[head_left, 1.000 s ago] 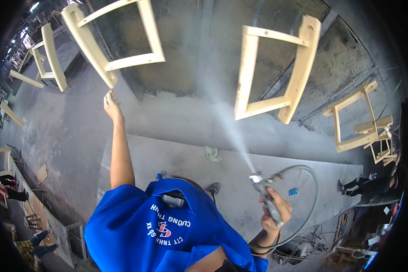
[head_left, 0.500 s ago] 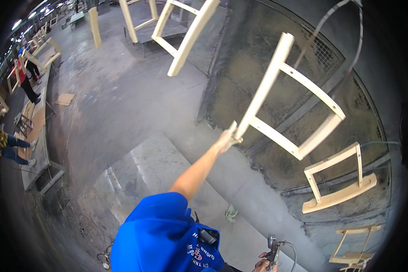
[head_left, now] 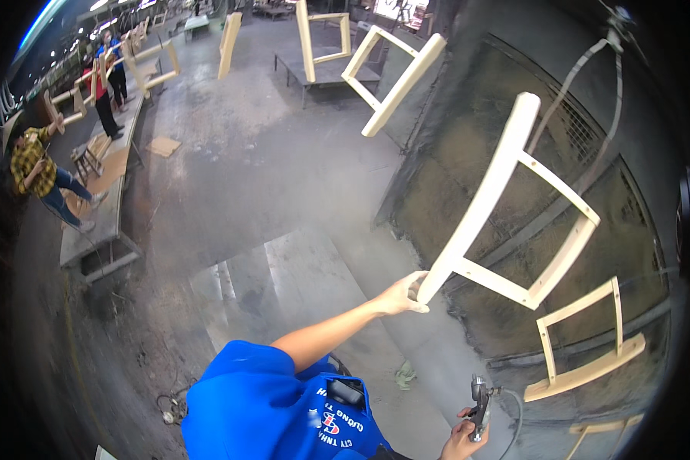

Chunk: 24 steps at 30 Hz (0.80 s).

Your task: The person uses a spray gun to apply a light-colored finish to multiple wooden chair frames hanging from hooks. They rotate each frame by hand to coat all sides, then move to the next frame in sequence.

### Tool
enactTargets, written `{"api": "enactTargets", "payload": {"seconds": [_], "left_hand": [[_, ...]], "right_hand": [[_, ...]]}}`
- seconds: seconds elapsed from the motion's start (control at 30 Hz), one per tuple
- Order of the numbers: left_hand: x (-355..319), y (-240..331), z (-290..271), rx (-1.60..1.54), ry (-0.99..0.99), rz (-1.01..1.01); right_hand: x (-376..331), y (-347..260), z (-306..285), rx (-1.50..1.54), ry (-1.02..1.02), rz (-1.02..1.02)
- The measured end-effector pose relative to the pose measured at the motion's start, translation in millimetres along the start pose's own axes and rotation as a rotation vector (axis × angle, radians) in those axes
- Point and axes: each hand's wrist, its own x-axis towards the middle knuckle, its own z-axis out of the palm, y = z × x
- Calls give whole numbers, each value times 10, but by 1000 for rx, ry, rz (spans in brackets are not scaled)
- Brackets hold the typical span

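Note:
A pale wooden chair frame [head_left: 484, 202] hangs at the right, with one long rail and a smaller rectangle joined to its side. My left hand [head_left: 403, 295] reaches out and is closed round the lower end of that long rail. Low in the view, my right hand [head_left: 461, 438] grips a dark metal spray gun [head_left: 479, 406], its nozzle end up and a grey hose running off its right side. The gun is apart from the frame.
More wooden frames hang beside it: one [head_left: 590, 337] at lower right, another [head_left: 395, 80] farther off. A dusty booth wall [head_left: 452, 153] stands behind. On the left, people work by a long low platform [head_left: 92, 244]. Underfoot lies a metal sheet [head_left: 299, 268].
The view has turned left, so the scene sits farther right and lower. My left hand still holds the frame's rail end. The spray gun stays in my right hand, now more fully seen.

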Motion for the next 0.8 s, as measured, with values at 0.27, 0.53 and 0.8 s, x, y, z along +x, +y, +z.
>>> {"api": "enactTargets", "payload": {"seconds": [0.27, 0.53, 0.8], "left_hand": [[-808, 519, 228, 169, 113, 42], [-1048, 834, 590, 81, 103, -54], [-1278, 736, 1103, 12, 46, -37]], "right_hand": [[-366, -495, -360, 499, 262, -28], [-561, -668, -609, 913, 368, -22], [-1387, -268, -925, 753, 270, 16]]}}
